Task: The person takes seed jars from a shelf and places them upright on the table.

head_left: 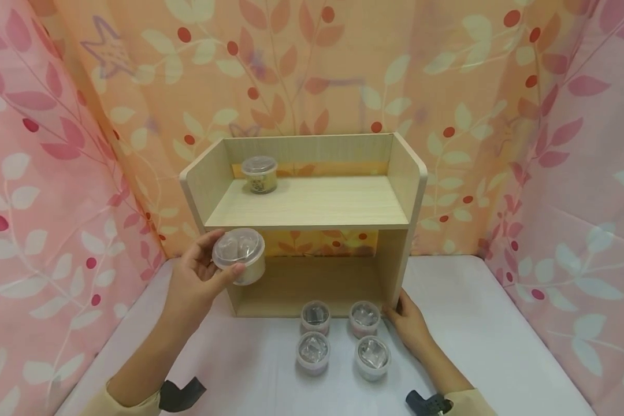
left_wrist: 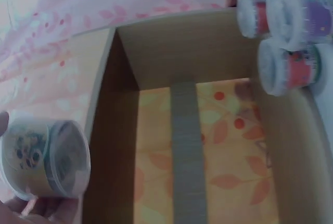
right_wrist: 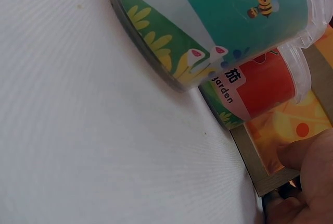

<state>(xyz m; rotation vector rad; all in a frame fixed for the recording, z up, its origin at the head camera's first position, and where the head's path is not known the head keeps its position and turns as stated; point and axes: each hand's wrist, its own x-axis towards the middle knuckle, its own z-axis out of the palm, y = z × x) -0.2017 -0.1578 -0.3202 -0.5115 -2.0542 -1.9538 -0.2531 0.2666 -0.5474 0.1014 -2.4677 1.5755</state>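
A round lidded plastic tub is held up in my left hand, thumb on its near side and fingers around the other side. It overlaps the left front of the two-tier wooden shelf, just below the upper board. The left wrist view shows the tub's printed wall and clear lid. My right hand grips the lower front edge of the shelf's right side panel; in the right wrist view the thumb lies on the inner side. A second tub stands upright at the left of the upper board.
Several lidded tubs stand on the white table before the shelf, among them a teal-labelled one and a red-labelled one. Floral curtains hang behind and at both sides. The lower compartment opens to the front.
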